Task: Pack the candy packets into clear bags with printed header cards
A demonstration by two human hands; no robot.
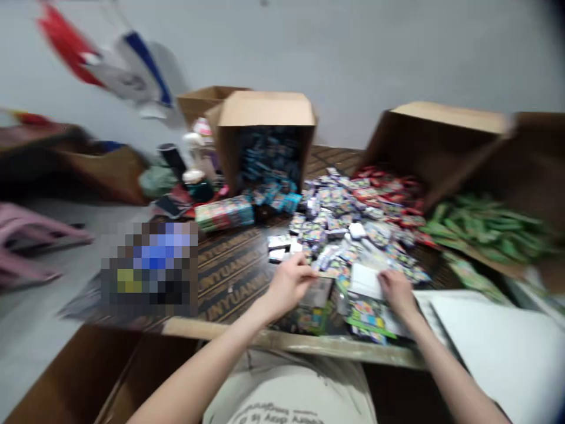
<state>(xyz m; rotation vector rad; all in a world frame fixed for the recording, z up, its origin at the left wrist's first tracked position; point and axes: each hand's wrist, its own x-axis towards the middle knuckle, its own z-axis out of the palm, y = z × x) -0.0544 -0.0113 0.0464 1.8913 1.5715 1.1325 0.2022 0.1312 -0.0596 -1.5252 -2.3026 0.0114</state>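
My left hand (290, 284) is closed in a pinch at the top edge of a dark packet with green print (311, 315), which hangs below the fingers near the table's front edge. My right hand (398, 292) has its fingers closed on the side of a second packet (368, 306), green and dark with a white upper part. Just beyond both hands lies a loose heap of small purple-and-white packets (331, 203). Some blur hides the exact fingertip contact.
An open cardboard box (269, 109) of blue packets stands at the back. Red packets (392, 191) and green packets (489, 227) spill from boxes on the right. A colourful carton (225, 212) lies left of the heap. White sheets (498, 335) cover the right side; a pink stool (35, 235) stands far left.
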